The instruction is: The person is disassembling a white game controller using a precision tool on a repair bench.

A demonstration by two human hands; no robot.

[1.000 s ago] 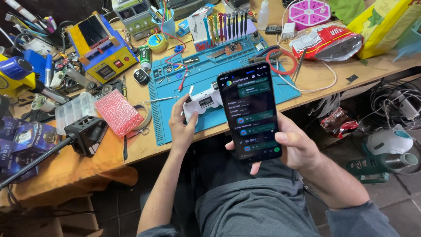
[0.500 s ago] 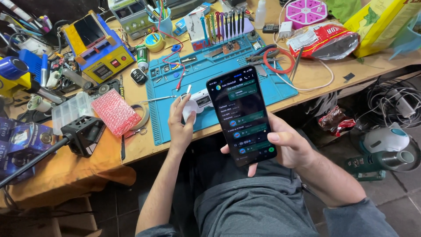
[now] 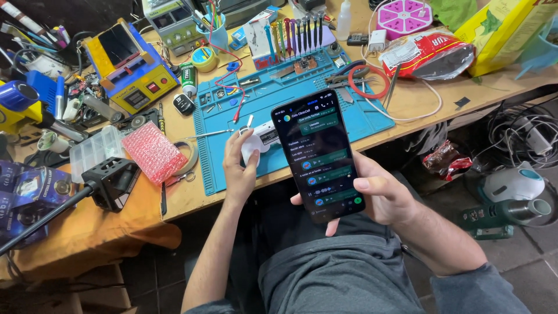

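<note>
My right hand (image 3: 381, 195) holds a black smartphone (image 3: 319, 154) upright over my lap, its lit screen showing a dark chat list. My left hand (image 3: 237, 167) rests at the front edge of the blue work mat (image 3: 360, 119) and grips a small white device (image 3: 260, 139) lying on the mat. A thin metal tool (image 3: 206, 134) lies on the mat just left of that device.
The wooden bench (image 3: 192, 200) is crowded: a yellow-and-blue machine (image 3: 129, 72), a rack of screwdrivers (image 3: 293, 35), a pink bubble-wrap pouch (image 3: 154, 152), a clear parts box (image 3: 95, 151), a black clamp stand (image 3: 110, 183), a red cable ring (image 3: 365, 81), a pink power hub (image 3: 405, 17). Appliances and cables lie on the floor at right.
The view has drifted slightly. The phone has shifted a little left and lower in my right hand. My left hand stays on the white device.
</note>
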